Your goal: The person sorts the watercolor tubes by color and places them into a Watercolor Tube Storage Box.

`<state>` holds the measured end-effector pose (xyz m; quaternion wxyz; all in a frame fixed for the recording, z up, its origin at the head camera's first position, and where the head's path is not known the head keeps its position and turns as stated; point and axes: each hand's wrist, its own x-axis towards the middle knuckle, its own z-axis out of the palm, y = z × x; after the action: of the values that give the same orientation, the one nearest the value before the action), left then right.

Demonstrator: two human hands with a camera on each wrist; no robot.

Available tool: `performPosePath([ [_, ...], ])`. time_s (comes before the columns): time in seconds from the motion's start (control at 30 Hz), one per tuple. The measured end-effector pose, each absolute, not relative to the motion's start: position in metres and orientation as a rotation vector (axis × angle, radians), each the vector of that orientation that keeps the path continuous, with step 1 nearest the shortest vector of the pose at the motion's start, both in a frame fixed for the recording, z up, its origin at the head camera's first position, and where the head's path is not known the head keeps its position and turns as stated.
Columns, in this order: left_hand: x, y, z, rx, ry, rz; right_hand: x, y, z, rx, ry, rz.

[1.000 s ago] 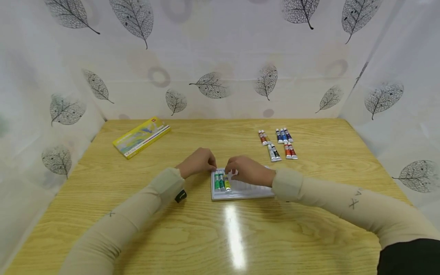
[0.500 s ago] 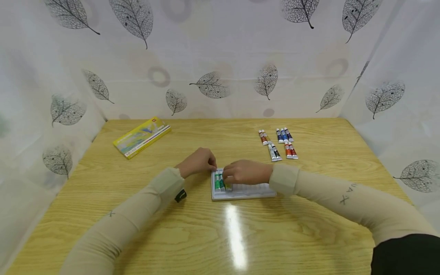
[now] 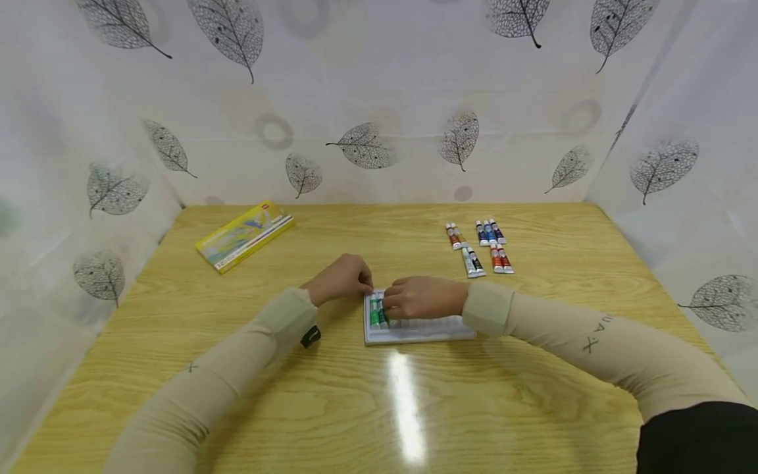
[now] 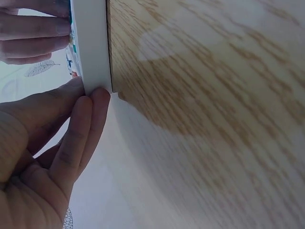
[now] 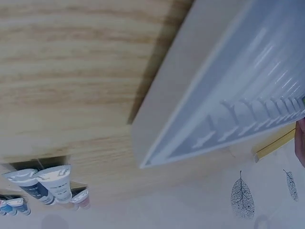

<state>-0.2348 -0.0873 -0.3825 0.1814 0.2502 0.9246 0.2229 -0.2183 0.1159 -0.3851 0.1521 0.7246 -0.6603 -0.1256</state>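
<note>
A white paint tray (image 3: 426, 334) with ridged slots lies mid-table. My left hand (image 3: 343, 280) pinches its far left corner; in the left wrist view, the thumb is at the rim and fingers (image 4: 74, 138) press the outer side. Two green paint tubes (image 3: 374, 313) lie side by side in the leftmost slots. Over the slot to their right, my right hand (image 3: 428, 297) reaches down with its fingertips in the tray. It covers a yellow paint tube almost wholly, so its hold on the tube is hidden. The right wrist view shows bare slots (image 5: 257, 112) toward the tray's right end.
Right of the tray and farther back lie a brown and ochre tube pair (image 3: 453, 236), a white and black pair (image 3: 473, 262), several blue tubes (image 3: 489, 232) and a red-orange pair (image 3: 501, 259). A yellow flat box (image 3: 245, 237) lies back left. A leaf-patterned curtain (image 3: 379, 85) hangs behind.
My right hand has moved slightly left and down onto the yellow tube, which was visible in its slot a second ago. The left hand has stayed on the tray corner.
</note>
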Motion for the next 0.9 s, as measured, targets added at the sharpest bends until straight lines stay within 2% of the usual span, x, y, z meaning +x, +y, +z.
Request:
performPosePath([
  [0.9,-0.2417,-0.0955,-0.3916,0.728,2.552,0.703,-0.2205,0.12,-0.3879,2.09,-2.029,-0.172],
])
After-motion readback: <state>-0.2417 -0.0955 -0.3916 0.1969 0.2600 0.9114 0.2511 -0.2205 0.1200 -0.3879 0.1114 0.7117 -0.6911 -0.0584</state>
